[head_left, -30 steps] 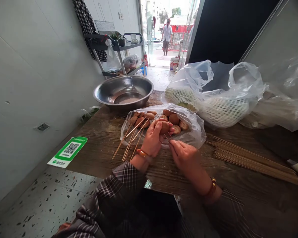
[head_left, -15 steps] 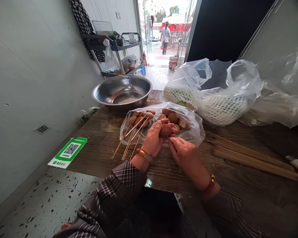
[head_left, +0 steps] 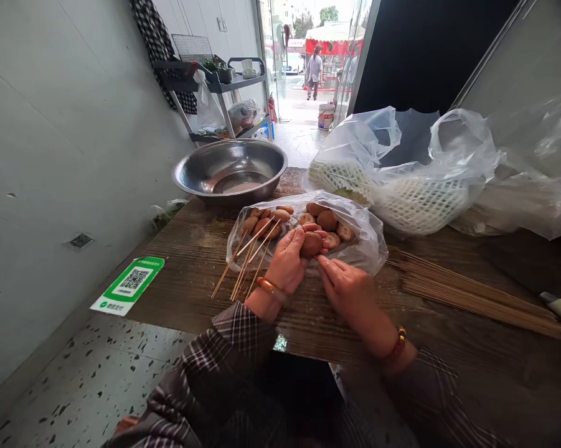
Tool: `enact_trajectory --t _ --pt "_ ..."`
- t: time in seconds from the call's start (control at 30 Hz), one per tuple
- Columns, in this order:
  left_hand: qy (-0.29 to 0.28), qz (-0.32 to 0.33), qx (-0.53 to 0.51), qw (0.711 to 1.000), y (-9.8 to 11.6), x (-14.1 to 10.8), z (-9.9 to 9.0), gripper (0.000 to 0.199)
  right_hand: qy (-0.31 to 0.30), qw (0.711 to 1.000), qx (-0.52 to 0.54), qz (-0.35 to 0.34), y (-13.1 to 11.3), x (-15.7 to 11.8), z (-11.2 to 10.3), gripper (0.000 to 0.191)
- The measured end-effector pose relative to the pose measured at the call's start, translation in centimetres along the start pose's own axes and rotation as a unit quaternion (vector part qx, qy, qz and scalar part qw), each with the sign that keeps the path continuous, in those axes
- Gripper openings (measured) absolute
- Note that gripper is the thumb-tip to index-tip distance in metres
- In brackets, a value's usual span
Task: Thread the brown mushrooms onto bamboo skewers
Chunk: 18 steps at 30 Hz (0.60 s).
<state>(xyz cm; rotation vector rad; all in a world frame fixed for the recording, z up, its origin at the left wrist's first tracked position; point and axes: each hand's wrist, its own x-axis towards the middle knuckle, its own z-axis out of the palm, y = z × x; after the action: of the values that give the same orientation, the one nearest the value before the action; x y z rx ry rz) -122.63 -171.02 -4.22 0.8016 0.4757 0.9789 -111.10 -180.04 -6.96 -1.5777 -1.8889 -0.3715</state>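
My left hand (head_left: pixel 289 252) is closed around a brown mushroom cap (head_left: pixel 311 244), holding it above the front of an open clear plastic bag (head_left: pixel 371 239). The fingers of my right hand (head_left: pixel 348 286) pinch a thin bamboo skewer at the cap's near edge; most of the skewer is hidden by the hand. Several brown mushrooms (head_left: pixel 327 220) lie in the bag. To the left of my left hand, mushrooms on wooden skewers (head_left: pixel 243 274) rest on the bag's edge, their sticks pointing towards me.
A steel basin (head_left: pixel 231 193) stands behind the bag. Right of it are plastic bags (head_left: pixel 420 202) with net-wrapped produce. Loose skewers (head_left: pixel 476 302) and a pale-handled tool (head_left: pixel 560 308) lie at right, a QR-code card (head_left: pixel 131 286) at left. A person (head_left: pixel 314 71) is outside the doorway.
My right fingertips have moved slightly closer to the mushroom cap, and less of the skewer shows between them. My left hand keeps its hold. The person outside has shifted a little.
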Motion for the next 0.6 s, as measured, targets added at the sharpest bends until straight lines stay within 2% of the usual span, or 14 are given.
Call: enact_trajectory --t 0.43,0.6 --pt "-0.014 -0.004 0.027 1.000 0.36 0.28 -0.56 0.030 -0.074 0.996 0.039 0.028 0.62 0.22 -0.25 0.032" --pt "-0.022 0.001 0.035 0.999 0.42 0.60 -0.81 0.033 -0.052 0.996 0.072 0.032 0.73 0.47 -0.38 0.032"
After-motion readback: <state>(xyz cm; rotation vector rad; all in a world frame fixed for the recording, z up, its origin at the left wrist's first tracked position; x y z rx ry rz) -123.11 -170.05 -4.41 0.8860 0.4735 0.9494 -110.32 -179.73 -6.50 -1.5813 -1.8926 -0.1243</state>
